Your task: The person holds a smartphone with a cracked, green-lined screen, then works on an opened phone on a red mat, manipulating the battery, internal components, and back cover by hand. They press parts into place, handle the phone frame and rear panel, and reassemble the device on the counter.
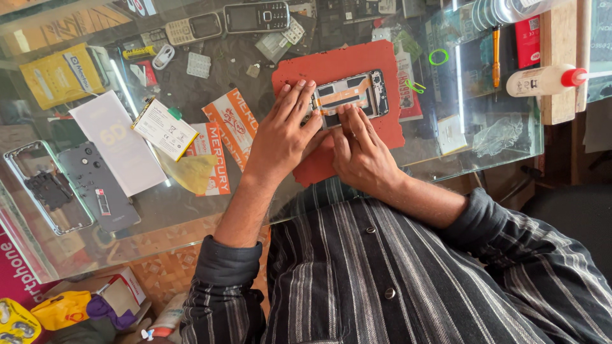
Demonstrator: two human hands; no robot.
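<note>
The opened phone frame [350, 93], at twelve o'clock on the red mat [373, 137], looks thin, light and fragile, best gripped by its edges; the left hand [284, 130] lies flat with spread fingers steadying its end, the right hand [360, 150] presses fingertips on its lower edge, neither grasping it.

Red mat [357, 60], yellow packet [60, 75], grey-and-white striped dark shirt [408, 274].

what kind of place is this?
Most likely a phone repair counter. Both hands, left hand and right hand, press on an opened phone lying on a red mat; old keypad phones and a bare phone frame lie on the glass counter.
</note>
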